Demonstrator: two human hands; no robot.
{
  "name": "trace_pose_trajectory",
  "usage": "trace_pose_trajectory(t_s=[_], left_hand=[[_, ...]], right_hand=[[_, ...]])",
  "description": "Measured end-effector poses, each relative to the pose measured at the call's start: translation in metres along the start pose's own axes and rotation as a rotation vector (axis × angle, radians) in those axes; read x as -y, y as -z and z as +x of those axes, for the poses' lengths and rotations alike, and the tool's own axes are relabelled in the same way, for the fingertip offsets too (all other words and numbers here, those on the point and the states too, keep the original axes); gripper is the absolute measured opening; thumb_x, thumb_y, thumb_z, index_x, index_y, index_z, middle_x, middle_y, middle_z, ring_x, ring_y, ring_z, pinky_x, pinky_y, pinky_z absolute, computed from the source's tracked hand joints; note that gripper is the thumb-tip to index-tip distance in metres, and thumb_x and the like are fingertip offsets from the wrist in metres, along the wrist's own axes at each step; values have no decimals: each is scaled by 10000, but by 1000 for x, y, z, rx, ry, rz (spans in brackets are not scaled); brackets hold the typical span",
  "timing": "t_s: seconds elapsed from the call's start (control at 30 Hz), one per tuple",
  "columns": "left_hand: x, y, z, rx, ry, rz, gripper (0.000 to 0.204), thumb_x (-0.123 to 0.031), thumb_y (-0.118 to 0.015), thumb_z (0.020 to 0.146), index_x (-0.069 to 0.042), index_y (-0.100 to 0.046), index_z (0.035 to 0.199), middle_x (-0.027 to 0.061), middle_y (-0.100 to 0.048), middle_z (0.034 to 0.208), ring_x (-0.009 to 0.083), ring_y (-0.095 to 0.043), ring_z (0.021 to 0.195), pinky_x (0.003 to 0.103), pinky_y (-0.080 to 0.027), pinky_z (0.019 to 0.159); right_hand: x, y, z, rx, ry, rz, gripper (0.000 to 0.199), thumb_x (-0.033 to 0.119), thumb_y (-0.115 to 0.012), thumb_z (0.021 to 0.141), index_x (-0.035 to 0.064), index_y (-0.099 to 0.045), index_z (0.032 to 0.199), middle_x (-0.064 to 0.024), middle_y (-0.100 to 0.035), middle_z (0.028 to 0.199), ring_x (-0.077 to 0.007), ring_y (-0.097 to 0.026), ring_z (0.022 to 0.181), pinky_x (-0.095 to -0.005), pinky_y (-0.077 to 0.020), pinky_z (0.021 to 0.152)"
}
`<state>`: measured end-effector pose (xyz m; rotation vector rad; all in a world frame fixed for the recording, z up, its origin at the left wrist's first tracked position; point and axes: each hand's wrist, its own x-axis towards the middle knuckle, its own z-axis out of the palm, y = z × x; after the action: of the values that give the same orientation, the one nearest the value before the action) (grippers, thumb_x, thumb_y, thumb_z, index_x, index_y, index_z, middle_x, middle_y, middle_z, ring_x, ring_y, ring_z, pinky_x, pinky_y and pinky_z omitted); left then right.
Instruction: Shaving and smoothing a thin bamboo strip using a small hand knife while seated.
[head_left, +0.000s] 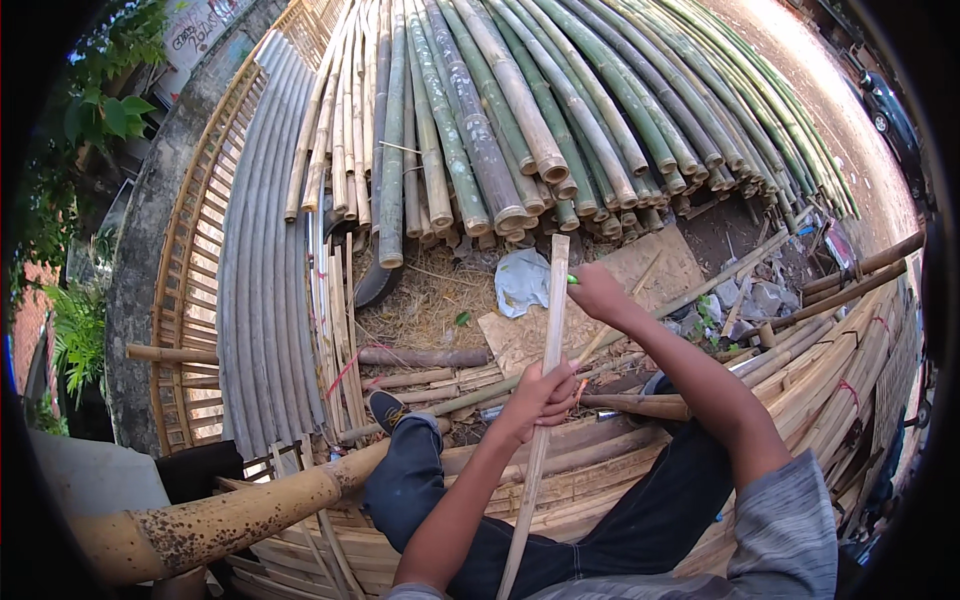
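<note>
left hand point(537, 402): closed round the bamboo strip point(556, 320), below frame centre
right hand point(602, 292): curled tight on a green handle point(573, 280), just beside the strip's upper part; its far end hidden
strip's lie: slanting from just above frame centre down to the lower edge
strip's handling: probably light, stiff, slightly springy, splintery-edged; best gripped mid-length

gry streaky short-slv shirt point(785, 525), dk blue jeans point(640, 505), dk shoe point(382, 406) w/ yellowish laces point(395, 416)

Outdoor bamboo yard — stacked poles point(483, 150), bundled strips point(868, 355)
</note>
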<state>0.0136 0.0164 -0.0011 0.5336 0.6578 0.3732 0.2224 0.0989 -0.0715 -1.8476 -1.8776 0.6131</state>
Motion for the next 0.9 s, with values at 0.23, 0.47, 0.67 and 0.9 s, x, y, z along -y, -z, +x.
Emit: trace_pose_trajectory(t_s=[0.23,0.47,0.67,0.9], left_hand=[[-6,17,9,36,-17,-343,445,-502,-338,973,-87,-409,829,-38,-252,509,33,-209,350,169,-176,279],[0,14,4,-57,-124,-165,459,-509,-321,974,-71,-421,878,-32,-255,505,42,-204,322,185,-181,266],[11,10,4,-76,-123,-110,442,-496,-321,979,-77,-415,873,-32,-250,502,44,-198,321,183,-178,268],[14,16,4,-137,-117,-98,429,-482,-335,981,-76,-413,868,-32,-252,499,47,-207,324,186,-183,268]], right_hand=[[23,29,2,-120,83,270,317,209,-581,796,-48,-535,617,-245,-490,584,-403,-515,545,-445,-376,518],[29,26,-5,11,409,17,230,196,-576,772,12,-562,634,-212,-534,619,-410,-538,605,-482,-409,567],[23,36,-4,14,313,22,266,211,-546,772,9,-564,599,-224,-545,615,-411,-553,607,-479,-432,579],[31,10,-10,115,406,30,232,207,-567,729,13,-578,602,-223,-559,616,-419,-567,639,-482,-461,610]])
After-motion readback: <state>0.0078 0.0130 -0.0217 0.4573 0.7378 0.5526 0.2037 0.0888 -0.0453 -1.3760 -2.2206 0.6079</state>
